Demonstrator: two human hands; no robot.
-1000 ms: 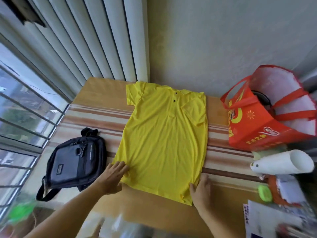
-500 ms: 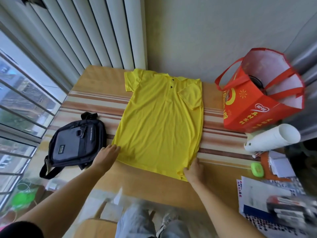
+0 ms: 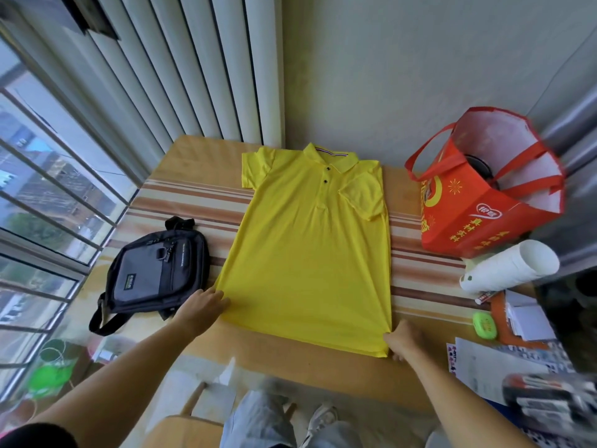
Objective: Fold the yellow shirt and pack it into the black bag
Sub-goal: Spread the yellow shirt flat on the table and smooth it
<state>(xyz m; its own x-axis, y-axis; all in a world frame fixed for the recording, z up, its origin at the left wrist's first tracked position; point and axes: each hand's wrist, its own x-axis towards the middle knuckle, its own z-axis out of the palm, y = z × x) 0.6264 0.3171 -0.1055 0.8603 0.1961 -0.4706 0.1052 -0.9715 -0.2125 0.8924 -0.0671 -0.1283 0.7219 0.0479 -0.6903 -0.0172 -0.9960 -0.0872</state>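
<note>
Two hands work the near hem, and we go from the left. Far left on the table lies the black bag, flat, strap trailing toward the near edge, its zips apparently closed. Just right of it the left hand rests on the near-left corner of the yellow shirt, fingers fairly straight over the cloth; whether it pinches the hem I cannot tell. The shirt lies face up in the middle, collar at the far side, left sleeve spread out, right sleeve already turned in over the chest and the right edge folded straight. At the near-right corner the right hand has its fingers curled onto the hem, seemingly nipping it. Well to the right stands a red tote, untouched.

Judgement: folding is only begun. Next, the left sleeve and side need turning in to match, then the hem goes up toward the collar, small enough for that bag.
</note>
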